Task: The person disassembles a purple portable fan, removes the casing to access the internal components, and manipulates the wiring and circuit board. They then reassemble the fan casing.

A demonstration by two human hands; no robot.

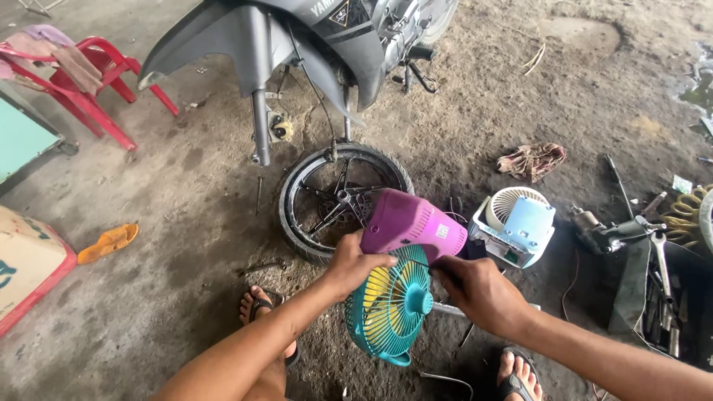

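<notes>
Nearest the camera, at the bottom edge, two feet in dark sandals rest on a dirt floor (186,245), the left foot (260,308) beside the left forearm and the right foot (516,375) under the right one. Between the feet, a small fan (390,308) with a teal grille and yellow blades stands upright on the floor, its grille facing the camera. Its purple housing (412,223) sits on top, tilted back and away.

Both bare arms reach in from below. On the left hand (353,263) the grip is closed around the lower left edge of the purple housing, fingers curled over it. On the right hand (475,289) the grip is closed on a thin dark tool (425,263) whose tip touches the seam under the housing; what kind of tool it is cannot be told.

Just beyond, to the right of the purple housing, lies a second small fan (516,223), white and pale blue, on its back. Behind the left hand, a motorcycle wheel (342,197) lies flat on the floor. Farther right, wrenches and other metal tools (646,238) are heaped beside a yellow coiled hose (687,212), with a crumpled rag (532,160) beyond them. At left lies an orange slipper (108,243). Farthest back stand a grey motorcycle (297,44) with its front wheel off and a red plastic chair (82,82) draped with cloth.
</notes>
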